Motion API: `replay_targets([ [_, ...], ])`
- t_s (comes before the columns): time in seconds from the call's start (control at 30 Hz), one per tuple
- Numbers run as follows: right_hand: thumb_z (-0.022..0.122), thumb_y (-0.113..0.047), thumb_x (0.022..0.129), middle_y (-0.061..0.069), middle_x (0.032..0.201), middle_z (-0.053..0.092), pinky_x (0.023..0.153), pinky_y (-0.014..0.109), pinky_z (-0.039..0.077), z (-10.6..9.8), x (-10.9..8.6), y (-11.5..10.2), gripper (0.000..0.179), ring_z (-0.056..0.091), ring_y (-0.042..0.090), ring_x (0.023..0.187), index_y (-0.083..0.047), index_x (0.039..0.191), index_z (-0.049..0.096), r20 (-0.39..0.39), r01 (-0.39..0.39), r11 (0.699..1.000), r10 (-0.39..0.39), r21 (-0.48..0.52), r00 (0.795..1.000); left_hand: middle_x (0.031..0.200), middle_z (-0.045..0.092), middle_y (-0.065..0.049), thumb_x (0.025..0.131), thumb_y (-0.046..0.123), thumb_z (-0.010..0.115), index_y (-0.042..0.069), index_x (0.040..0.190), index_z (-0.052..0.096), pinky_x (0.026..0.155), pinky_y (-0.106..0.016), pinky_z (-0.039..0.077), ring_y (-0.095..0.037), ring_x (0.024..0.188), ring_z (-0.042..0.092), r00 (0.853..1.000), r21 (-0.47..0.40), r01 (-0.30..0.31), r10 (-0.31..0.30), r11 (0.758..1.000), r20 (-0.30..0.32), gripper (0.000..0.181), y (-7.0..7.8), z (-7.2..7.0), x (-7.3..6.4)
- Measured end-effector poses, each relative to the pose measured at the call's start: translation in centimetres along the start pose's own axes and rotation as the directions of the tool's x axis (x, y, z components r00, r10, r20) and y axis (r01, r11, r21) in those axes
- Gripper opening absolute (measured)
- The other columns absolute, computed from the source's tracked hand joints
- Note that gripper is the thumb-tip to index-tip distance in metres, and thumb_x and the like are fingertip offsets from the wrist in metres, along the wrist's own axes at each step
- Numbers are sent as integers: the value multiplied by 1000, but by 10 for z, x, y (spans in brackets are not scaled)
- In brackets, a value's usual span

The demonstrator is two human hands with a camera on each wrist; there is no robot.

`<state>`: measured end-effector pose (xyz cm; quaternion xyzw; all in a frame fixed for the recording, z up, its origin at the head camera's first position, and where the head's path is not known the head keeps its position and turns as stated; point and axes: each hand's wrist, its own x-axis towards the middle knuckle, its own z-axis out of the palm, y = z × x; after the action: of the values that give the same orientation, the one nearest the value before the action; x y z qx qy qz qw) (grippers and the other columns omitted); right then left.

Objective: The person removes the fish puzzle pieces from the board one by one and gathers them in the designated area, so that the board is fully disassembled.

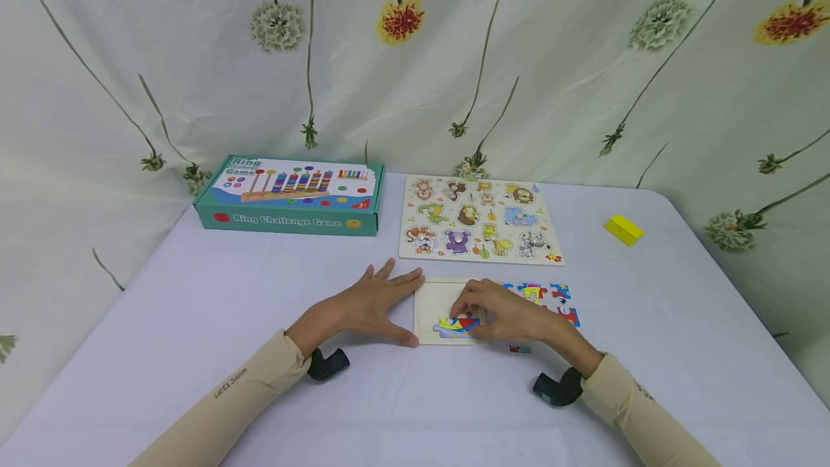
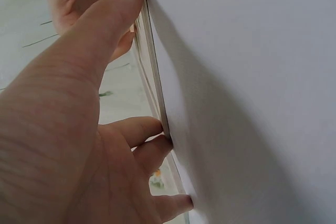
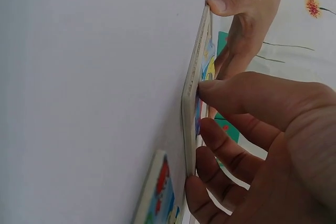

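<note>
A shallow wooden puzzle tray (image 1: 428, 308) lies on the table, with joined jigsaw pieces (image 1: 447, 328) in yellow, red and blue along its near side. My left hand (image 1: 372, 306) is spread at the tray's left edge, its thumb at the near corner and fingertips at the far one. Over the tray's right part, my right hand (image 1: 509, 310) has its fingers bent and pinches a red-and-blue puzzle piece (image 1: 468, 322) between thumb and fingers. In the right wrist view the thumb (image 3: 215, 90) rests on the piece beside the tray's rim (image 3: 190, 98); the fingers partly hide it.
Loose jigsaw pieces (image 1: 560, 301) lie right of the tray, partly behind my right hand. Beyond it is an animal peg board (image 1: 476, 215), with a green Ring Challenge Game box (image 1: 288, 197) to its left. A yellow block (image 1: 625, 229) sits at the far right.
</note>
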<state>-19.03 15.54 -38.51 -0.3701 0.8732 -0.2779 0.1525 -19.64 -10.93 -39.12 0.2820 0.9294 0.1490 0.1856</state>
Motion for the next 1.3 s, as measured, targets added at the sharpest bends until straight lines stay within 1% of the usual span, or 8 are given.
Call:
replay_targets([
  [0.2,70,-5,81,-9,106,59,90,32,42,1,0,1,27,48,12,99,-17,105,66,-5,-2,1000,2,4,1000,159,16,9,71,65,71,22,153,26,116,-57,-2,-36,147,-4,1000,-3,0,0,1000,1,103,-1,0,0],
  [0.53,72,-5,81,-8,103,59,88,31,43,1,0,1,28,49,12,97,-18,105,63,-9,1,999,0,36,1000,160,16,9,71,66,71,22,153,26,115,-59,-2,-36,147,-4,1000,0,-1,1,1000,7,103,-1,1,1],
  [0.73,73,-9,81,-11,101,59,89,32,43,2,-1,3,27,50,12,96,-20,104,62,-21,1,999,0,54,1000,160,16,9,71,65,71,22,153,26,115,-59,-2,-36,147,-4,1000,-4,-3,3,1000,3,103,-1,1,0],
  [0.93,76,-12,80,-12,98,58,88,32,44,3,0,2,27,50,12,94,-19,101,60,-30,1,999,0,43,1000,160,16,8,72,64,72,22,153,26,115,-58,-2,-35,147,-4,1000,-7,-4,4,1000,-1,102,0,0,-1],
  [1.13,74,-12,81,-10,95,57,84,27,46,7,3,2,25,51,11,90,-20,99,59,-32,-14,998,16,53,999,160,16,8,72,64,71,22,153,26,115,-59,-2,-36,147,-4,1000,-2,-2,2,1000,0,102,1,-1,-1],
  [1.3,74,-8,81,-7,88,58,78,26,47,7,3,1,25,52,12,84,-19,99,60,-26,-11,997,13,76,1000,160,16,9,72,64,72,22,153,26,115,-58,-2,-36,147,-4,1000,0,-2,2,1000,-2,102,1,-1,-1],
])
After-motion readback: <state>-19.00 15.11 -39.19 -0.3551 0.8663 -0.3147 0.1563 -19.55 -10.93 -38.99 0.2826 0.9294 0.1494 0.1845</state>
